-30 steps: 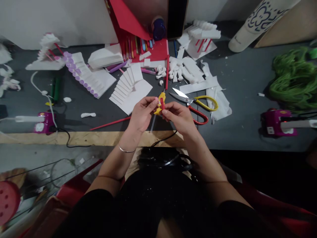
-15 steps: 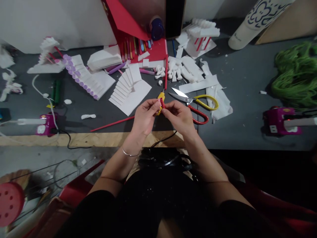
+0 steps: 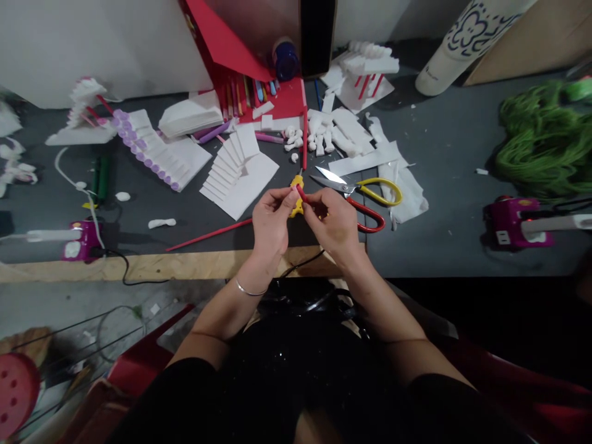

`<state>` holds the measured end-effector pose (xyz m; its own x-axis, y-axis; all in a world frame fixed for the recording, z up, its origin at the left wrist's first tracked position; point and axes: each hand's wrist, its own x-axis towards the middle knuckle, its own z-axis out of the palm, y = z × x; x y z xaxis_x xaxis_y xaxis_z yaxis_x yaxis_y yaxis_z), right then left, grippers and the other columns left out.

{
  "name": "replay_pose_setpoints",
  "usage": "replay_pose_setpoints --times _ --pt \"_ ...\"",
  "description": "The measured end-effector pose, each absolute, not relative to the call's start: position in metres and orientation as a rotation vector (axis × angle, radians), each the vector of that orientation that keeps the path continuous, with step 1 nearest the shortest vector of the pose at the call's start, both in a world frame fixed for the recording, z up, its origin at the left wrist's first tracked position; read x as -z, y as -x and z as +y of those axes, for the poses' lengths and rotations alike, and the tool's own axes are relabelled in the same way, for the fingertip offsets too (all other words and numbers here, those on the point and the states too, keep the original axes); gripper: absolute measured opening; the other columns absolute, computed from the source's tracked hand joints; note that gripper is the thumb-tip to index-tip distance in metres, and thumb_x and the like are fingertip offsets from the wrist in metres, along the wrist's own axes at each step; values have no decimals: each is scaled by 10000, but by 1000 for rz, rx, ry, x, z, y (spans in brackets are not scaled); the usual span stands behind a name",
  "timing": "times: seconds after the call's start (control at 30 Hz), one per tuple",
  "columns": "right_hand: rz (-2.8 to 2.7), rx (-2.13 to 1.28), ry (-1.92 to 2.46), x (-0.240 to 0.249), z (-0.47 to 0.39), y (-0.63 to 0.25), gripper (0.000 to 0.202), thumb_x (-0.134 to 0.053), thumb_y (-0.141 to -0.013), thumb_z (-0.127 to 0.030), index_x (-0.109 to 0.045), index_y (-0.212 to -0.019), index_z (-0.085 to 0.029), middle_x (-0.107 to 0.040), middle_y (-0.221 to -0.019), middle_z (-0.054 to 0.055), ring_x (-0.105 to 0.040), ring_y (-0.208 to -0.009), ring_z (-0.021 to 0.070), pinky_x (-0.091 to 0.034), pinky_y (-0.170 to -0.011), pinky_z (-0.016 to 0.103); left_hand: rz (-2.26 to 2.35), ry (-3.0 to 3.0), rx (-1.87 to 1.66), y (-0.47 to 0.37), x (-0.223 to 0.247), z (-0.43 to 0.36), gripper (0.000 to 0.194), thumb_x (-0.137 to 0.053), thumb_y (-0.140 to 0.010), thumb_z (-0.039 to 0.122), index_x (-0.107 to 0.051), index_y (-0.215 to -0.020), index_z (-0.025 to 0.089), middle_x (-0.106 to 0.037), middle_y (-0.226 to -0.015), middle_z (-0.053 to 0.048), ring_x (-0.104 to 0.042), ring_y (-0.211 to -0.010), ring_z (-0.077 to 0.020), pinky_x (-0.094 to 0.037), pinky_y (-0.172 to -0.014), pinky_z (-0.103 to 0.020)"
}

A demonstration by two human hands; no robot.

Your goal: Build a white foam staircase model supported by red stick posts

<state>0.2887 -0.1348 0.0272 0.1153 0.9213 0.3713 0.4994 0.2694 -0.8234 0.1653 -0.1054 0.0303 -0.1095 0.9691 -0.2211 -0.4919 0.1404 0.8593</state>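
Observation:
Close together over the front of the table, my left hand (image 3: 272,217) and my right hand (image 3: 333,217) pinch a short red piece (image 3: 301,193) between their fingertips. Its exact kind is too small to tell. Beneath the fingers lies a yellow tool (image 3: 296,211) with a thin pointed tip, partly covered by my hands. A long thin red stick (image 3: 208,235) runs out to the left of my left hand. To the right, scissors (image 3: 348,186) with one yellow and one red handle lie open, close to my right hand. Another red stick (image 3: 304,139) lies beyond the fingertips.
White stepped paper pieces (image 3: 259,179) and one with purple discs (image 3: 148,161) lie at left. White scraps (image 3: 351,132) and a small white model on red posts (image 3: 370,61) stand behind. At right are a bottle (image 3: 444,65), green yarn (image 3: 541,148) and a purple device (image 3: 518,223).
The view has shifted slightly, so the table things appear a little further left. Both hands stay together on the red piece, its tilt slightly changed.

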Motion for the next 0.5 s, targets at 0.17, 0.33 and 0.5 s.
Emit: replay_pose_setpoints --times 0.17,0.33,0.5 --pt "-1548 -420 1424 -21 -132 -285 101 -606 -951 -193 -617 -856 -225 -671 -807 20 -613 -731 154 -478 -680 295 1075 -624 -1448 -174 -32 -111 239 -986 -658 248 -760 -716 200 -720 -698 36 -600 -624 -62 -538 -699 -216" --pt "-1322 -766 1440 -23 -129 -287 87 -685 -920 -294 -673 -872 -221 -734 -849 28 -649 -752 157 -517 -717 311 1076 -619 -1513 -172 -36 -115 255 -993 -660 267 -756 -731 206 -728 -705 39 -619 -644 -67 -542 -713 -213" --pt "-986 -1333 1164 -29 -127 -291 436 -903 -720 -582 -688 -858 -229 -704 -726 -13 -602 -629 126 -522 -609 287 1071 -549 -1405 -159 -38 -104 292 -996 -677 225 -707 -697 184 -659 -630 64 -575 -585 -56 -521 -683 -216"
